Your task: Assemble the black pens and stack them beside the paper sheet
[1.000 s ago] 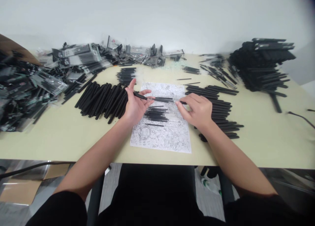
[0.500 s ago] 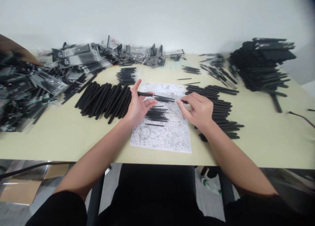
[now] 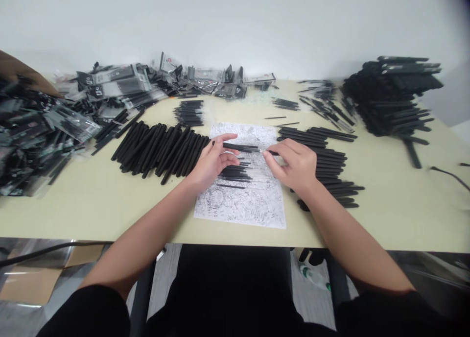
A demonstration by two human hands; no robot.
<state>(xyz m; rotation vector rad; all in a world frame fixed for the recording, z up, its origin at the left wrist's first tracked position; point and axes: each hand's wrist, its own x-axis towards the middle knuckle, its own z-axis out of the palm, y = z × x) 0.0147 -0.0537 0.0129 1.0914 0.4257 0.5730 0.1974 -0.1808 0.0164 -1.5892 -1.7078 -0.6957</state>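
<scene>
My left hand (image 3: 211, 165) is closed round a slim black pen barrel (image 3: 232, 146), held level above the paper. Thin dark refills (image 3: 251, 149) stretch from it toward the right hand; blur hides how they join. My right hand (image 3: 296, 164) pinches a short black piece (image 3: 272, 153) between thumb and fingers, close to the refill tips, and most of that piece is hidden. Beneath the left fingers, a bunch of thin black refills (image 3: 237, 174) lies on the scribbled white paper (image 3: 253, 212).
Thick black pen barrels (image 3: 154, 148) are heaped left of the paper, and black pen parts (image 3: 330, 168) lie to its right. Plastic packets (image 3: 69, 121) pile up at the left and back. A tall black stack (image 3: 392, 94) stands at the back right of the table (image 3: 396, 209).
My left hand has shifted slightly right, and its raised index finger has come down along the barrel. The barrel has slid right with it. My right hand is nearly still.
</scene>
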